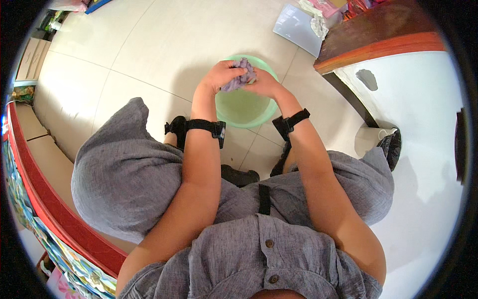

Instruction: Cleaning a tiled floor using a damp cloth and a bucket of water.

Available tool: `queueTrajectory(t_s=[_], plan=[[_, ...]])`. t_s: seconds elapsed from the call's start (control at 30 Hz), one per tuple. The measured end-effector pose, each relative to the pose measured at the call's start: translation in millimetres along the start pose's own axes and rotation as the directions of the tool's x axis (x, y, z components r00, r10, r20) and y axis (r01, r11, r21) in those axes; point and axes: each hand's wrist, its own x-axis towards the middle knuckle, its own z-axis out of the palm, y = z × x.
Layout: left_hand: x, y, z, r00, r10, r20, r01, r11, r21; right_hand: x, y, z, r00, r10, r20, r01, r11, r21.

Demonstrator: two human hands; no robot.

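Note:
A crumpled purple-grey cloth [238, 79] is bunched between my two hands, over a pale green round basin [234, 119] on the floor. My left hand [221, 74] grips the cloth from its left side, thumb across it. From the right, my right hand [264, 83] has its fingers closed against the cloth's other edge; some of its fingertips are hidden. Below the hands, the basin seems to hold some water [241, 105]. Black straps with small devices are around both my forearms.
Pale floor tiles [144, 65] surround the basin. At right stands a white cabinet [398, 89] with a brown wooden top [383, 35]; a bin with a black bag [391, 148] is beside it. A pale flat panel [298, 30] lies at the back. A red-edged piece of furniture [64, 219] borders the left.

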Motion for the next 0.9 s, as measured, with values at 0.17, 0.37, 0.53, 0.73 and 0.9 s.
queueTrajectory(t_s=[0.17, 0.37, 0.53, 0.73, 0.9], plan=[[0.9, -7.0, -9.9, 0.992, 0.056, -0.11, -0.067, 0.993, -0.093, -1.1, -15.7, -0.3, 0.88, 0.263, 0.395, -0.448, 0.736, 0.508], [-3.2, -29.8, -13.5, 0.935, 0.162, -0.316, 0.077, 0.776, 0.625, 1.6, -6.0, 10.1, 0.839, 0.333, 0.43, -0.471, 0.84, 0.269], [8.3, -47.5, 7.5, 0.927, -0.018, -0.374, 0.287, 0.675, 0.68, -8.9, 17.7, 62.3, 0.935, 0.177, 0.307, -0.068, 0.94, -0.334], [10.5, -66.1, -13.3, 0.972, 0.022, -0.234, 0.18, 0.57, 0.802, -40.0, 15.2, 121.6, 0.873, 0.485, -0.056, -0.485, 0.875, 0.014], [15.0, -70.7, -3.8, 0.985, -0.143, -0.091, 0.167, 0.724, 0.67, -29.3, 30.4, 96.1, 0.858, 0.461, 0.228, -0.266, 0.777, -0.571]])
